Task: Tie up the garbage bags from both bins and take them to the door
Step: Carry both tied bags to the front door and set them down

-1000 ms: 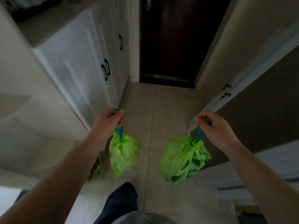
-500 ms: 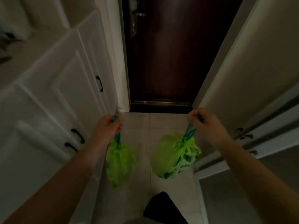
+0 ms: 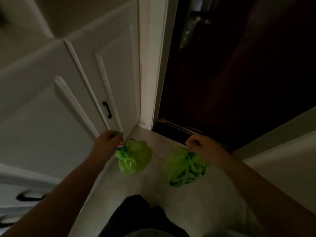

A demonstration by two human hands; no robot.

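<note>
Two tied green garbage bags hang above the tiled floor just short of the dark wooden door point(image 3: 239, 74). My left hand point(image 3: 109, 142) grips the teal drawstring of the smaller left garbage bag point(image 3: 135, 158). My right hand point(image 3: 203, 147) is closed on the drawstring of the fuller right garbage bag point(image 3: 184, 168), which shows dark green patches inside. Both bags dangle below my fists, apart from each other, and whether they touch the floor I cannot tell.
White cabinet doors point(image 3: 59, 100) with black handles point(image 3: 107, 109) line the left side, close to my left hand. A white wall panel point(image 3: 282, 151) closes in on the right. The door's metal handle point(image 3: 196, 19) sits high up. My dark trouser leg point(image 3: 135, 216) is at the bottom.
I have walked closer to the door, which now fills the upper right. Both bags have come forward with my hands and hang lower near the threshold.
</note>
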